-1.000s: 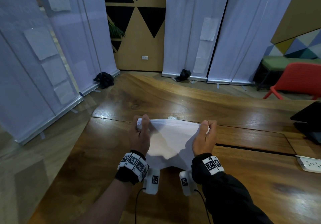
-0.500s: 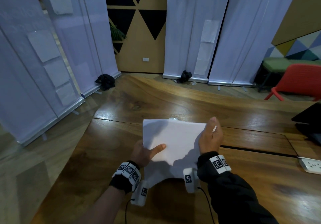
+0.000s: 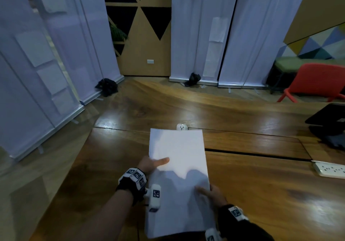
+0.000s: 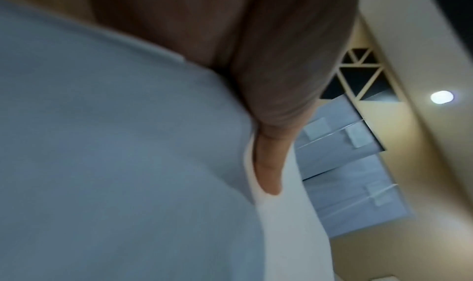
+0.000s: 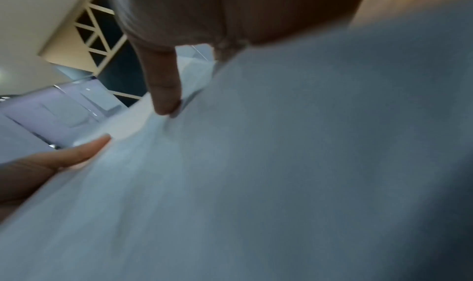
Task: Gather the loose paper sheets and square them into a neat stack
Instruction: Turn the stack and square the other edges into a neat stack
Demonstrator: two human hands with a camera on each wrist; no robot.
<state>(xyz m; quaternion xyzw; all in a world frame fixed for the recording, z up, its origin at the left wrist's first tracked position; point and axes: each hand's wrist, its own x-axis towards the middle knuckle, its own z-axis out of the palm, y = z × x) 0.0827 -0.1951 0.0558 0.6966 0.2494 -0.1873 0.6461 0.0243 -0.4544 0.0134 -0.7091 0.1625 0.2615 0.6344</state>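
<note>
A stack of white paper sheets (image 3: 179,168) is held above the wooden table (image 3: 261,194), long side pointing away from me. My left hand (image 3: 151,165) grips its left edge, thumb on top and fingers hidden beneath. My right hand (image 3: 210,193) holds the near right edge, thumb lying on the top sheet. In the left wrist view the thumb (image 4: 268,164) presses on the paper stack (image 4: 115,153). The right wrist view shows the right thumb (image 5: 163,87) on the paper stack (image 5: 281,164) and, at the left, a left hand's digit (image 5: 76,153).
A small white socket (image 3: 182,127) sits in the table just beyond the stack. A white power strip (image 3: 330,169) lies at the right, a black device (image 3: 328,123) behind it. White banner stands (image 3: 205,35) and a red chair (image 3: 317,82) stand past the table.
The sheets, held crosswise and sagging between both hands, have been turned lengthwise and flattened. My left hand moved to the left edge; my right hand slid down to the near right edge.
</note>
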